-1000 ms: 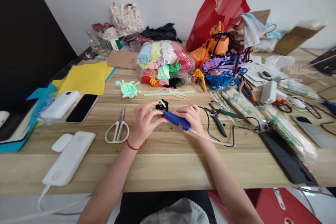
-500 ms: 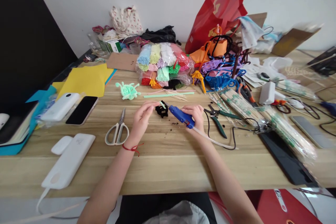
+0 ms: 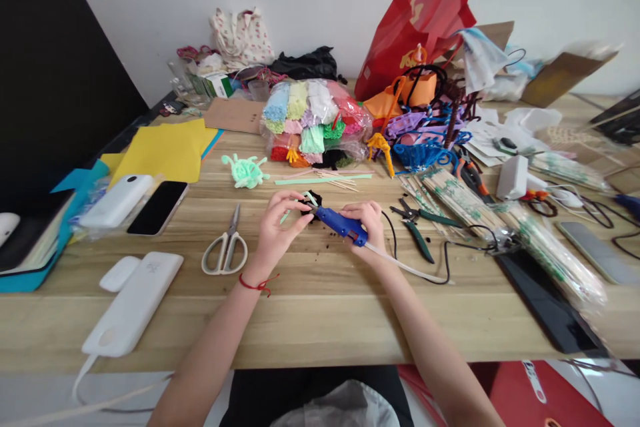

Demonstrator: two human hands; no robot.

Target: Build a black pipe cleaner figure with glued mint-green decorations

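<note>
My right hand [image 3: 367, 221] is wrapped round a blue hot glue gun [image 3: 340, 223], whose nozzle points left and whose pale glue stick trails from the back. My left hand [image 3: 280, 223] pinches a thin mint-green pipe cleaner [image 3: 312, 197], bent at the top, close to the nozzle. Whether nozzle and pipe cleaner touch, I cannot tell. Behind them lies a small black object [image 3: 314, 205], mostly hidden by my fingers and the gun. Dark crumbs are scattered on the wood below. A curled mint-green pipe cleaner bundle [image 3: 246, 171] rests farther back on the left.
Scissors [image 3: 225, 247] lie left of my left hand, green-handled pliers [image 3: 419, 240] to the right. A bag of coloured pipe cleaners [image 3: 315, 123] stands behind, near thin sticks [image 3: 337, 180]. A black cable [image 3: 447, 260] runs rightwards. At left are a phone [image 3: 159, 208] and a white power bank [image 3: 134, 303].
My left hand has moved slightly right and its thumb has come toward the nozzle. The green pipe cleaner now shows a bend. The glue gun has shifted slightly left.
</note>
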